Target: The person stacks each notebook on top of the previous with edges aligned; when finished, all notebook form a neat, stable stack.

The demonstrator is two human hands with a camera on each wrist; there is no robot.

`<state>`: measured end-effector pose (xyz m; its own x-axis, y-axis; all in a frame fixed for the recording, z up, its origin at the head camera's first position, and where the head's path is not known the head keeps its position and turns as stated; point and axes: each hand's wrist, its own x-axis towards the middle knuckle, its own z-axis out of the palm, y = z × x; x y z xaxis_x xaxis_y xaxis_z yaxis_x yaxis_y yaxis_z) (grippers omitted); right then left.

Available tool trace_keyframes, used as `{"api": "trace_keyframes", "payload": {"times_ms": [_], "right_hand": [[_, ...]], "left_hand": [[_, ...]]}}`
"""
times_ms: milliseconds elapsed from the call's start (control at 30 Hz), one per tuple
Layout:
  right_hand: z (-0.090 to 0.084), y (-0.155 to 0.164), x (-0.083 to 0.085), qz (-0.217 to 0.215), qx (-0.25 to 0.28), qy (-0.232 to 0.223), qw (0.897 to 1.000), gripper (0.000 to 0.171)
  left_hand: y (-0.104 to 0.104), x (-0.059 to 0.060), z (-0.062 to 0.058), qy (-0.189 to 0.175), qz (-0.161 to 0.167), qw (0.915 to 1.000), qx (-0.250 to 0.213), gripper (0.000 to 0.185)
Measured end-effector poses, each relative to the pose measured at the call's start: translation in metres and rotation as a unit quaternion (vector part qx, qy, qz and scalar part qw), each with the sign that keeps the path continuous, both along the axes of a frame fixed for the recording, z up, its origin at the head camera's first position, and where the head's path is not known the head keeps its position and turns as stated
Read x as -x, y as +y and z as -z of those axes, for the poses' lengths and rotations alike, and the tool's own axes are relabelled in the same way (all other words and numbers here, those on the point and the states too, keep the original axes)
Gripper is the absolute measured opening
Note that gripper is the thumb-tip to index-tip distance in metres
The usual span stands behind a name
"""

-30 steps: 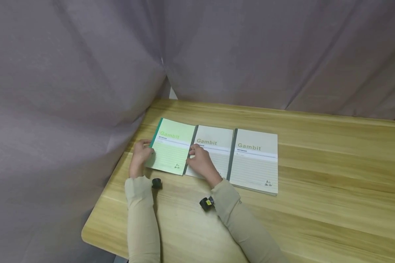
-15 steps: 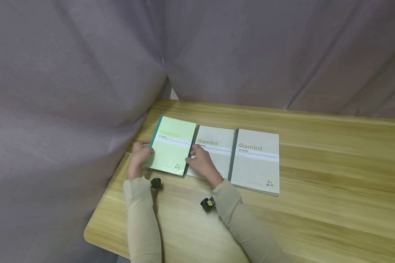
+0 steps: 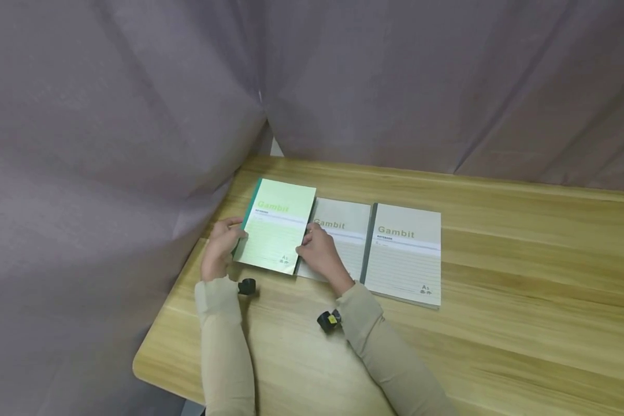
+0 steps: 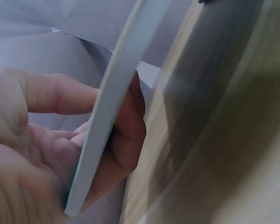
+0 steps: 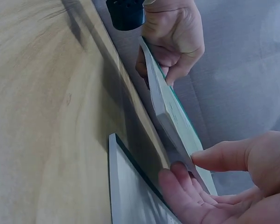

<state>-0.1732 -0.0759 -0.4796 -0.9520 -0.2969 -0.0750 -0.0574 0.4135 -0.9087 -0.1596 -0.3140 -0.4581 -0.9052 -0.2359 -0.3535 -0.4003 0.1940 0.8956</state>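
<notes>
Green notebook (image 3: pixel 274 224) is held above the surface (image 3: pixel 525 277), left of the middle notebook (image 3: pixel 351 247); its spine is pinched by the left hand (image 3: pixel 220 245), its right edge by the right hand (image 3: pixel 319 251); lifting seems in hand; an even grip is probably needed next.

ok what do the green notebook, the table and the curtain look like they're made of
Green notebook: likely paper pages in a smooth, faintly shiny card cover; the pale page block shows in the wrist views.
Table: wood or wood-look laminate, satin, judging by its streaky grain.
Curtain: probably matt fabric, since it hangs in soft folds; which fibre can't be told.
</notes>
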Motion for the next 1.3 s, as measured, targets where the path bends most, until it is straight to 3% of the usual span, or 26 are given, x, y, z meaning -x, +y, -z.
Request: {"api": "trace_keyframes", "payload": {"times_ms": [267, 500, 933, 1267, 1300], "right_hand": [[-0.002, 0.002, -0.002, 0.023, 0.022, -0.015, 0.999, 0.063], [-0.006, 0.004, -0.001, 0.017, 0.026, -0.001, 1.0, 0.063], [-0.016, 0.012, 0.001, 0.017, 0.036, 0.014, 0.999, 0.061], [-0.02, 0.014, 0.002, 0.025, 0.05, 0.013, 0.998, 0.062], [-0.02, 0.015, 0.001, 0.025, 0.049, 0.012, 0.998, 0.061]], "left_hand": [[-0.001, 0.001, 0.004, -0.005, 0.036, 0.9989, 0.03, 0.06], [-0.001, -0.001, 0.006, 0.013, 0.037, 0.9992, 0.001, 0.062], [0.004, 0.001, 0.003, 0.022, 0.044, 0.9988, -0.008, 0.063], [0.005, 0.003, 0.0, 0.037, 0.062, 0.997, -0.027, 0.061], [0.008, 0.001, -0.005, 0.037, 0.064, 0.997, -0.025, 0.06]]}}
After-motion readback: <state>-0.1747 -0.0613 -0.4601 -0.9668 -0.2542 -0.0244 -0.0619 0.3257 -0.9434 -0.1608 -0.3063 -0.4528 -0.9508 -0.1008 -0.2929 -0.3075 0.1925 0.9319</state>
